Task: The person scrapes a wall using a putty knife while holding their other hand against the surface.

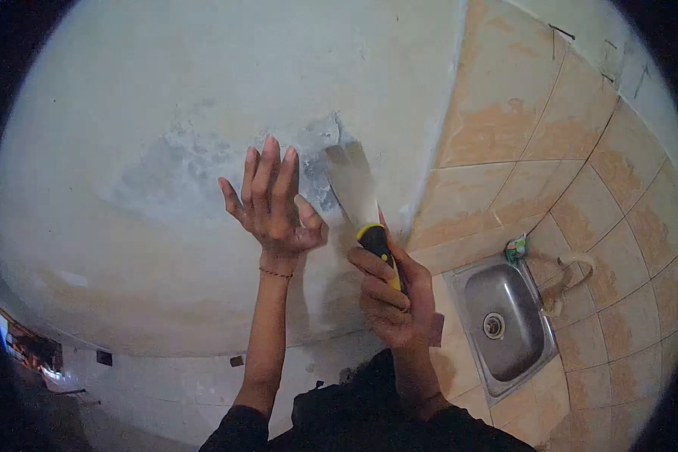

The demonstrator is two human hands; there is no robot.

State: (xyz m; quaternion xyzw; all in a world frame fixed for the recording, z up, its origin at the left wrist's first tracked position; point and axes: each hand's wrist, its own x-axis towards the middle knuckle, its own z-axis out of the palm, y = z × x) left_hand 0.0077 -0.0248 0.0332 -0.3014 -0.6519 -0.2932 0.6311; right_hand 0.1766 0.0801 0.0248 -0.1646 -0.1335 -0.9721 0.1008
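Pale wall (pixel 279 60), grey patch (pixel 173 169) apparently bared; flaking paint (pixel 333 128) remains, so looks part-done. Right hand (pixel 399 301) wraps scraper (pixel 374 242) handle, blade at patch's edge. Left hand (pixel 271 211) open, empty, beside it; wall contact unclear.

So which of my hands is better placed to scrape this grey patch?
Probably your right hand: it grips the scraper, blade at the grey patch. Your left hand is open, holding no tool.
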